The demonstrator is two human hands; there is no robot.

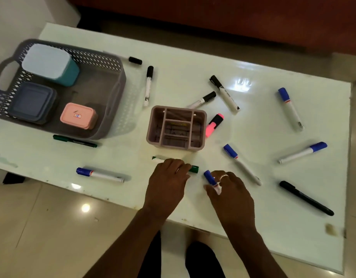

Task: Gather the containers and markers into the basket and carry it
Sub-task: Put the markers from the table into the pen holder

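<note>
two hands grip markers: left hand (169,177) green-capped marker (193,169), right hand (229,189) blue-capped marker (209,177).

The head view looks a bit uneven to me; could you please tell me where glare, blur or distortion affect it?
Head view: glare patches on the glossy table and floor tiles; wide-angle bending along the table's far edge; motion blur softens the basket and the pink organiser; dim background.

The basket (114,81) has free room at its right half. The divided holder (176,128) and scattered markers (289,108) block the table (183,63) middle.
</note>
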